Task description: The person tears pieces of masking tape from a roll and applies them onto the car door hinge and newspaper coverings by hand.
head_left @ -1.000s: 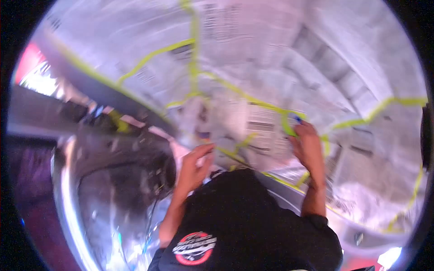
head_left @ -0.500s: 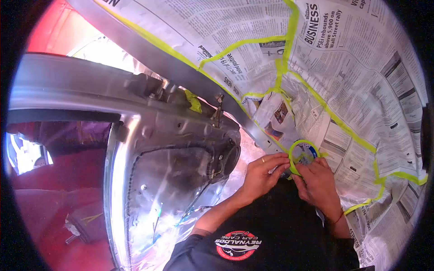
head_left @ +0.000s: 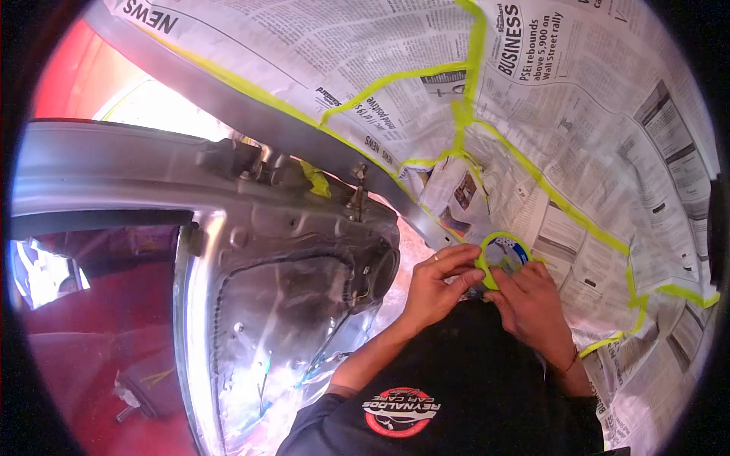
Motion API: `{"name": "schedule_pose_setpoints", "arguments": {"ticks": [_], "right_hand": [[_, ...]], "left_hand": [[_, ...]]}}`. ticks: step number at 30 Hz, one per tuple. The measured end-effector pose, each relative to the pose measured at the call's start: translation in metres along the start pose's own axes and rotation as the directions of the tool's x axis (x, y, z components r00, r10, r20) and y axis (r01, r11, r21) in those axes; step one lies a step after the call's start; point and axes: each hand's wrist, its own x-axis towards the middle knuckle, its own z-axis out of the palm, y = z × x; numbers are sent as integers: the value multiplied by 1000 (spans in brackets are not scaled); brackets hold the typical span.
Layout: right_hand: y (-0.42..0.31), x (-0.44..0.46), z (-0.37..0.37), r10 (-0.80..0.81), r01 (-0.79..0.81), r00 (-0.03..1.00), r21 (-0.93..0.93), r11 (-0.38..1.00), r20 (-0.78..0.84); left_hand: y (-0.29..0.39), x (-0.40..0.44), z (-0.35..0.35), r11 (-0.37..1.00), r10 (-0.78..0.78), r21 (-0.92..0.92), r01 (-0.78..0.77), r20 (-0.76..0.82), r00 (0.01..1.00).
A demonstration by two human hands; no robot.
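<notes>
A roll of yellow-green masking tape with a blue-printed core is held up between my two hands, in front of the newspaper covering. My left hand pinches the near left edge of the roll with fingers and thumb; a ring shows on one finger. On the other side, my right hand grips the roll's lower right, its thumb close to the rim. Exactly where a loose tape end lies is hidden by my fingers.
Newspaper sheets joined with yellow-green tape strips cover the surface ahead and to the right. An open, bare metal car door with a window stands at left. A grey frame edge runs diagonally above it.
The view has shifted slightly, so the door sits a little lower. Both hands stay on the tape roll, which has moved slightly left and up in view.
</notes>
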Motion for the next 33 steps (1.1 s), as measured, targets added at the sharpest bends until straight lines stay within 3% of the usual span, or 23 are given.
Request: {"name": "schedule_pose_setpoints", "arguments": {"ticks": [2,5,7,9,12,14,16,18,22,27,31,32,33], "right_hand": [[0,-1,3,-3,3,1000,-16,1000,-4],[-2,2,5,-8,8,1000,-13,1000,-9],[-10,6,3,-10,10,1000,0,1000,-8],[-22,9,0,104,-104,995,3,995,7],[-21,4,3,68,-63,996,-90,994,58],[-6,0,1,78,-76,997,-180,981,5],[1,-1,-2,95,-103,995,-276,956,-41],[0,-1,-8,31,-57,992,-213,975,-125],[-5,-5,-5,48,-90,953,-129,988,-298],[-12,-13,-17,79,-108,965,-103,989,-251],[-9,-26,-20,94,-128,950,-95,987,-297],[11,-34,-21,301,-340,803,20,940,-515],[40,-43,-29,475,-505,562,175,845,-677]], "left_hand": [[-3,-1,-4,969,96,229,-88,-28,995],[2,1,-7,914,192,369,-168,-29,981],[5,0,-8,907,176,393,-152,-24,984],[5,-2,-7,898,161,417,-139,-18,987],[2,-8,-4,928,99,365,-76,-44,994],[5,-13,-7,767,342,560,-312,54,938],[19,-19,-3,732,398,558,-391,116,910],[25,-21,-5,672,468,561,-484,185,864],[31,-22,0,621,540,558,-550,204,817],[31,-24,1,578,594,556,-598,215,775],[39,-28,6,482,685,504,-716,292,667],[43,-31,6,465,703,495,-734,297,646],[49,-34,-2,438,731,532,-725,258,631]]}}
